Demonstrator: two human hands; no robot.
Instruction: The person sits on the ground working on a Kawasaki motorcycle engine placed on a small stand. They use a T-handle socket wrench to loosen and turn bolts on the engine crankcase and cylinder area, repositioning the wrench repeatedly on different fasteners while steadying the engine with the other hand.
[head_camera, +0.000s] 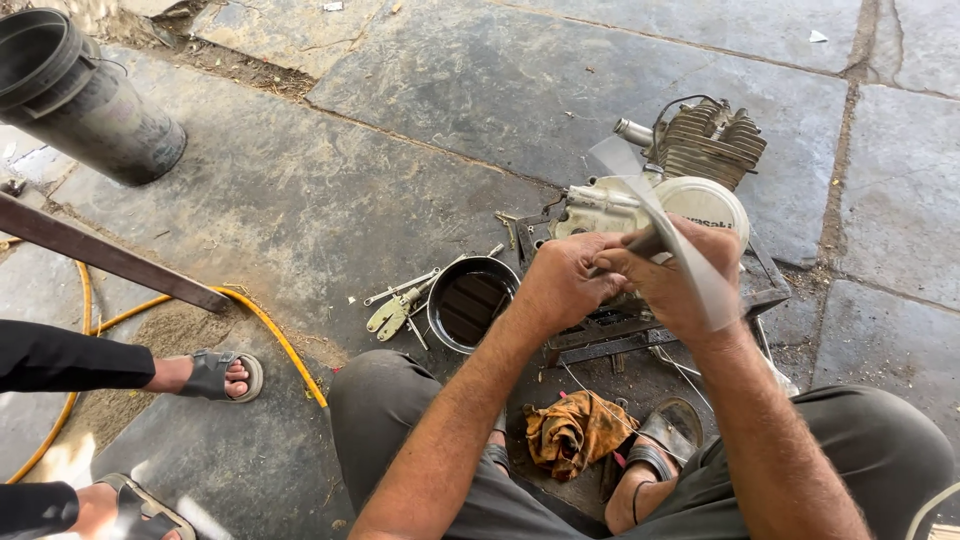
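Note:
My left hand and my right hand meet in front of me, both gripping a small dark tool together with a thin, pale, blurred sheet that runs diagonally past my right hand. Just beyond them a dirty motorcycle engine with cooling fins and a round cream cover sits on a low metal stand on the stone floor.
A round black pan lies left of the stand, with loose tools beside it. An orange rag lies between my sandalled feet. A yellow hose, a dark metal bar, a black bucket and another person's feet are at left.

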